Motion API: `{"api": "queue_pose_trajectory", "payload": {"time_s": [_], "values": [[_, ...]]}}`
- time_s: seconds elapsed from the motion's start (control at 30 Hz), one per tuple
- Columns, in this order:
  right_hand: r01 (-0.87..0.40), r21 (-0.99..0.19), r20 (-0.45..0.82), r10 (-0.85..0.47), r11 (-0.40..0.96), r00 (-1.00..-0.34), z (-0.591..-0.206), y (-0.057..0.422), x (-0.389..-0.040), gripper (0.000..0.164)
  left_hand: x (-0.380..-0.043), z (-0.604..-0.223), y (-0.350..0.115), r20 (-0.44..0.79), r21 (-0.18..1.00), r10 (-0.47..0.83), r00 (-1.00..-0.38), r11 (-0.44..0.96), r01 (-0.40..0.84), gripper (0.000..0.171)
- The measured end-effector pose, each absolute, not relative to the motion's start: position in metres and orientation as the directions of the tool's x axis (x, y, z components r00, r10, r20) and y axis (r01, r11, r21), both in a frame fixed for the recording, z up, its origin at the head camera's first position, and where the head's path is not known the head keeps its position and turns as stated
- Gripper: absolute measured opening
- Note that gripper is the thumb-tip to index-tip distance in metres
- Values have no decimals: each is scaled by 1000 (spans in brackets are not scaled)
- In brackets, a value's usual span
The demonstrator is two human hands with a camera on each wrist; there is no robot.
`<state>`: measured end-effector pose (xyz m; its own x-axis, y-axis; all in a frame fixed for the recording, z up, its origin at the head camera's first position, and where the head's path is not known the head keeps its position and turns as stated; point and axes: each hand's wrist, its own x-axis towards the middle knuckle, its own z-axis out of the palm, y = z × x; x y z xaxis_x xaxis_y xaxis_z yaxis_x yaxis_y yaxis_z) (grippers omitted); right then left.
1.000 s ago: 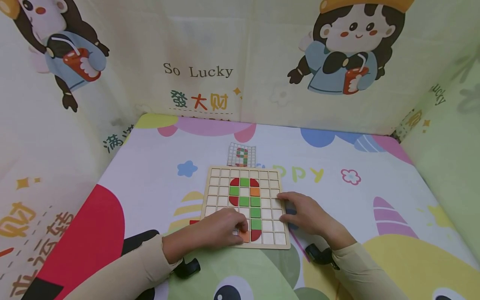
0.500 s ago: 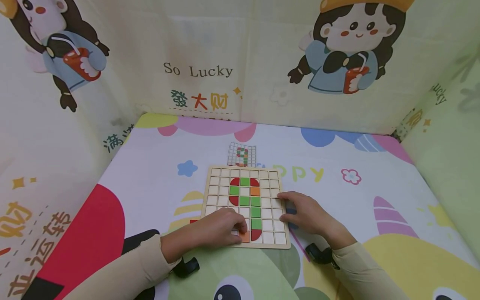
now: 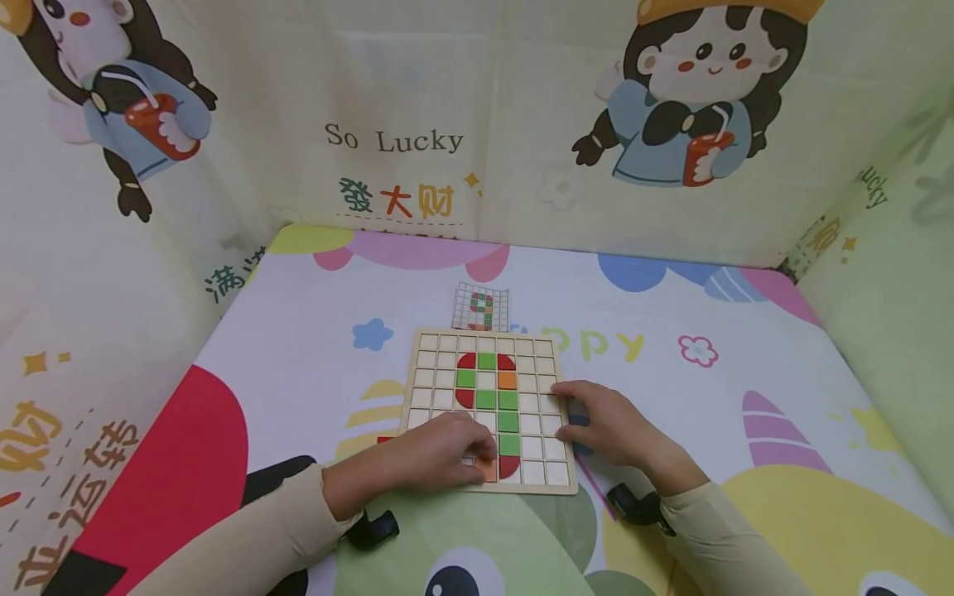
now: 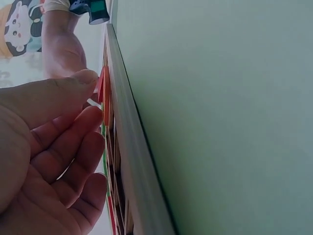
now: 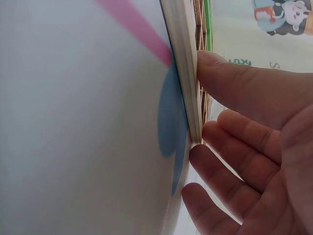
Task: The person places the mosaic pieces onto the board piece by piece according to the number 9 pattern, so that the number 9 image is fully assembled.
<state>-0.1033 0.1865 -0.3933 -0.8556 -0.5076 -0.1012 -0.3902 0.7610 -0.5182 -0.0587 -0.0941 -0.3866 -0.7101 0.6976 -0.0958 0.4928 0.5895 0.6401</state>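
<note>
A square wooden grid board (image 3: 532, 449) lies on the table with green, red and orange tiles forming a figure like a 9. My left hand (image 3: 441, 451) is over its near edge, thumb and index finger pinching at an orange tile (image 3: 488, 472) in the bottom row. In the left wrist view a reddish tile edge (image 4: 101, 87) tilts up at the thumb tip; its far side is hidden. A red quarter-round tile (image 3: 509, 468) sits just right of the orange one. My right hand (image 3: 614, 429) touches the board's right edge with thumb and fingers spread.
Behind the board lies a small printed card (image 3: 462, 308) showing the same kind of coloured grid figure. Something red (image 3: 386, 440) pokes out at the board's left, partly behind my left arm. The tabletop has a cartoon print, and patterned cloth walls stand around it.
My left fingers shift very slightly to and fro at the orange tile. The right hand and the board stay where they were.
</note>
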Motion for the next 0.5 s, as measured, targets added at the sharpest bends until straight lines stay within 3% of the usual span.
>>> {"api": "queue_pose_trajectory", "payload": {"time_s": [0.5], "values": [[-385, -521, -103, -504, 762, -858, -393, 187, -103, 56, -61, -387, -92, -118, 651, 729, -674, 569, 502, 13]]}}
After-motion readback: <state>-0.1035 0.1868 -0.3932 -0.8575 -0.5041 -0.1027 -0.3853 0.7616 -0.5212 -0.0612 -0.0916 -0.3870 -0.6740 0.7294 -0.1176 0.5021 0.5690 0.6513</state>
